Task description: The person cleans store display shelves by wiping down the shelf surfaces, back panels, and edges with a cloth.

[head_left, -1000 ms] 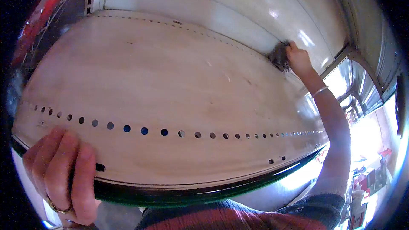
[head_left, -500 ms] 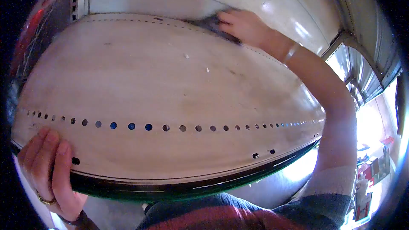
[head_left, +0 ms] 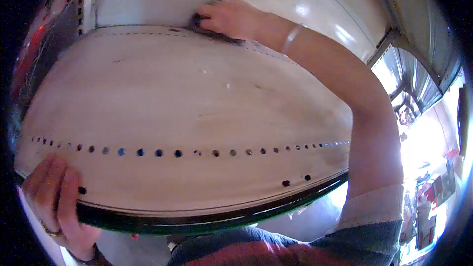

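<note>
Fingers [head_left: 207,13] bunched together, a person's right hand [head_left: 231,18] presses a dark cloth [head_left: 219,36] into the seam where a pale shelf [head_left: 172,103] meets its back panel [head_left: 143,9]. The cloth lies at the rear of the shelf, just beside a line of small slots and to the right of the slotted upright [head_left: 88,5]. Working that seam well would seem to call for light, even pressure, the cloth kept between fingertips and metal, and short overlapping strokes that spare the knuckles any rough edge. The right arm [head_left: 327,69] reaches up and across from the right side, elbow bent, wrist banded by a pale bracelet [head_left: 291,39], palm down. At the near left corner, the left hand [head_left: 54,197] curls over the front edge, its fingers close together; its thumb's grip cannot be made out.
</note>
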Available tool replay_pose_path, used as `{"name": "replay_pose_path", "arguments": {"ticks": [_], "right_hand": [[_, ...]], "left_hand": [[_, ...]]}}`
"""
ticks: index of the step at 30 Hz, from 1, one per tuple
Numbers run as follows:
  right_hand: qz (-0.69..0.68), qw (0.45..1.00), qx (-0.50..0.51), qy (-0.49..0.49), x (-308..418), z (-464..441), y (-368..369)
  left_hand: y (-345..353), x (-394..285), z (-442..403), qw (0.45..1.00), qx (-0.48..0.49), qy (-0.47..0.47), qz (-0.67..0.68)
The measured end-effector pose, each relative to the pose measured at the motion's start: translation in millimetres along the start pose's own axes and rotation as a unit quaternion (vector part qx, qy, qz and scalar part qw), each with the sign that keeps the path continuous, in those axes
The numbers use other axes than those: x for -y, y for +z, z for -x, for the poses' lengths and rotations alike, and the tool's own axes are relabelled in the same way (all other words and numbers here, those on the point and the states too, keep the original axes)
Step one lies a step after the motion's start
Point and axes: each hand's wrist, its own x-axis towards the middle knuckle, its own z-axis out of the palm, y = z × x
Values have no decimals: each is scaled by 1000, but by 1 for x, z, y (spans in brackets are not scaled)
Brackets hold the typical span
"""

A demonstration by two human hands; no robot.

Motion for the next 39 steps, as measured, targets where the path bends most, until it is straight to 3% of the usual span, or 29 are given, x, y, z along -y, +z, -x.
{"name": "replay_pose_path", "arguments": {"ticks": [4, 7, 8, 10, 13, 15, 18, 20, 21, 22, 23, 25, 28, 29, 31, 32, 33, 34, 36, 39], "right_hand": [[5, 1000, 23, -14, -13, 39, 7], [-5, 997, 74, 3, -30, 146, 20], [17, 989, 142, 39, -35, 184, 26], [27, 982, 170, 83, -41, 262, 35], [37, 965, 223, 130, -43, 332, 42], [46, 944, 275, 178, -40, 338, 45], [-5, 967, 173, 189, -34, 298, 45], [17, 996, 46, 78, -27, 234, 38], [19, 994, 87, 69, -22, 196, 22], [1, 999, -33, 41, -21, 165, 34], [-26, 998, -62, 19, -20, 128, 34], [-21, 998, -49, 31, -11, 73, 30], [-1, 1000, 18, -3, -27, 92, 17], [-53, 995, 62, 59, -31, 115, 23], [10, 995, 95, 11, -34, 176, 16], [-42, 977, 157, 140, -40, 216, 36], [9, 991, 113, 75, -36, 253, 29], [19, 970, 202, 133, -35, 282, 28], [42, 945, 265, 185, -46, 344, 49], [56, 927, 295, 225, -41, 349, 52]], "left_hand": [[-8, 14, 24, 998, 69, -5, -6], [-9, 22, 45, 993, 103, -50, 13], [-8, 22, 49, 992, 103, -69, 24], [-5, 23, 57, 988, 101, -108, 46], [-2, 25, 64, 989, 79, -111, 52], [1, 25, 63, 992, 60, -99, 40], [3, 29, 67, 994, 42, -92, 39], [3, 35, 67, 995, 36, -88, 40], [3, 35, 66, 995, 32, -85, 33], [2, 35, 65, 996, 31, -82, 34], [3, 32, 62, 996, 32, -79, 14], [4, 26, 53, 997, 34, -69, -28], [-5, 29, 58, 994, 51, -90, -20], [-4, 31, 65, 993, 53, -104, 2], [-1, 35, 77, 989, 49, -132, 44], [0, 36, 79, 988, 49, -133, 55], [2, 36, 82, 988, 49, -133, 66], [3, 37, 84, 987, 49, -133, 77], [8, 39, 81, 989, 45, -116, 77], [13, 42, 85, 992, 37, -103, 55]]}}
